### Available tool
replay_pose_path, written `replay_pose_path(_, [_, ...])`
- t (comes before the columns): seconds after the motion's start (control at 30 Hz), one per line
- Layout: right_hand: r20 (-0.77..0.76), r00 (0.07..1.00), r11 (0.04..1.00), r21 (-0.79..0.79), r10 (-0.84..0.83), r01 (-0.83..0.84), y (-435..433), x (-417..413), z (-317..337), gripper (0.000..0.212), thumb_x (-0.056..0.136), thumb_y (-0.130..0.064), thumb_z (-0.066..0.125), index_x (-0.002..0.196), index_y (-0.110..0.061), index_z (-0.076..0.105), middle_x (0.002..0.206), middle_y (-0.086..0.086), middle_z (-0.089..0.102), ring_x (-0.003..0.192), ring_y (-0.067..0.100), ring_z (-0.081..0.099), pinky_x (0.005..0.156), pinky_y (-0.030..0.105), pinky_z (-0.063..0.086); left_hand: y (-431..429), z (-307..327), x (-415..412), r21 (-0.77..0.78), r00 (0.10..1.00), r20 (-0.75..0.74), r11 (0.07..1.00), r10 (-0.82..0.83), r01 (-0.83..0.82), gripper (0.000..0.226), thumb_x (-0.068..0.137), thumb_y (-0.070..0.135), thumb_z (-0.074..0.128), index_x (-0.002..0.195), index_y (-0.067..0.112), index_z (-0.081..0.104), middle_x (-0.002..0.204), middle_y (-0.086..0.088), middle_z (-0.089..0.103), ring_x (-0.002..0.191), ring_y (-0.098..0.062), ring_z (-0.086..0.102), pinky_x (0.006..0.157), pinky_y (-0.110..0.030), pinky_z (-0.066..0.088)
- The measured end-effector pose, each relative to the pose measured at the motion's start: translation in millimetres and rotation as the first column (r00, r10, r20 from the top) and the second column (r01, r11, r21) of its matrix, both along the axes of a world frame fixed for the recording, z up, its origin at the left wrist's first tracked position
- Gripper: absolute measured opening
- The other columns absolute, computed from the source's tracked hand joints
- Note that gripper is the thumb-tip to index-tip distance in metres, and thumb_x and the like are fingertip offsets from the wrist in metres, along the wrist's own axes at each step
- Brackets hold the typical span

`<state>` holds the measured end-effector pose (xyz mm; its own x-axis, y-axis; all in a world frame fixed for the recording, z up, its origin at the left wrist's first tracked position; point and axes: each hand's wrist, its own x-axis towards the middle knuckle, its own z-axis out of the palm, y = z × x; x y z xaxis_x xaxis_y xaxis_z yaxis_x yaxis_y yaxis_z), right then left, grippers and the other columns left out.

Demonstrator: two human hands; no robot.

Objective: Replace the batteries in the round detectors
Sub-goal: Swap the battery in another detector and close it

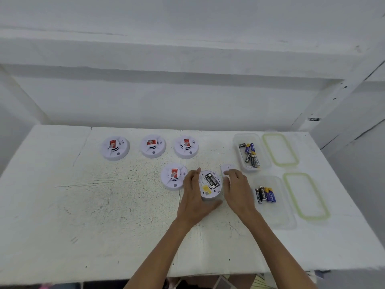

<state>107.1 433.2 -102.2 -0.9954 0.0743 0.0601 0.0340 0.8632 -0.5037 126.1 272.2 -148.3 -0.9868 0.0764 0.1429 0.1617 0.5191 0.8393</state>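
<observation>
A round white detector (210,185) lies upside down on the table, its battery bay uncovered with two batteries inside. My left hand (194,198) holds its left and near rim, thumb under the near edge. My right hand (236,189) sits just right of it, fingers on the small white battery cover (228,168) lying on the table. Another detector (174,176) sits face up just to the left. Three more face-up detectors (114,148) (153,146) (186,147) stand in a row at the back.
Two clear plastic boxes hold batteries: a far one (239,142) with several loose batteries (250,154), a near one (277,215) with several batteries (265,194). Their green-rimmed lids (280,150) (306,196) lie to the right. White wall behind; table edge near me.
</observation>
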Motion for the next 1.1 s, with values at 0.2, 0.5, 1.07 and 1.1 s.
replay_pose_path(0.2, [-0.018, 0.993, 0.970, -0.213, 0.115, -0.116, -1, 0, 1, 0.026, 0.096, -0.019, 0.059, 0.123, -0.019, 0.060, 0.118, 0.001, 0.065, 0.092, 0.014, 0.066, 0.079, 0.027, 0.057, -4, -3, -1, 0.053, 1.000, 0.015, 0.998, -0.028, 0.027, 0.102, 0.079, 0.039, 0.079, 0.160, 0.014, 0.022, 0.162, -0.003, 0.033, 0.151, -0.016, 0.034, 0.117, -0.045, 0.045])
replay_pose_path(0.5, [0.051, 0.979, 0.979, 0.045, 0.199, -0.201, -5, -9, 7, 0.019, 0.098, -0.016, 0.050, 0.115, -0.015, 0.057, 0.092, 0.005, 0.057, 0.073, 0.018, 0.051, 0.060, 0.025, 0.034, 0, -15, -5, -0.079, 0.998, 0.007, 0.995, -0.055, 0.055, 0.101, 0.082, 0.062, 0.072, 0.157, 0.008, 0.033, 0.160, -0.007, 0.038, 0.149, -0.020, 0.036, 0.119, -0.043, 0.041])
replay_pose_path(1.07, [0.066, 0.976, 0.976, 0.040, 0.209, -0.212, -4, -29, 13, 0.018, 0.094, -0.025, 0.057, 0.083, -0.014, 0.048, 0.076, 0.001, 0.050, 0.066, 0.019, 0.048, 0.058, 0.029, 0.035, 3, -9, -5, -0.105, 0.985, -0.109, 0.987, -0.134, 0.122, 0.085, 0.087, 0.057, 0.067, 0.155, 0.023, 0.032, 0.159, -0.013, 0.044, 0.148, -0.029, 0.041, 0.122, -0.046, 0.034])
replay_pose_path(1.1, [0.063, 0.976, 0.977, 0.023, 0.209, -0.211, -1, -29, 13, 0.020, 0.094, -0.025, 0.059, 0.082, -0.015, 0.047, 0.075, 0.001, 0.051, 0.066, 0.018, 0.049, 0.057, 0.028, 0.034, 4, -9, -5, -0.114, 0.981, -0.140, 0.986, -0.136, 0.120, 0.082, 0.087, 0.055, 0.068, 0.154, 0.024, 0.031, 0.156, -0.014, 0.047, 0.147, -0.030, 0.042, 0.121, -0.047, 0.036])
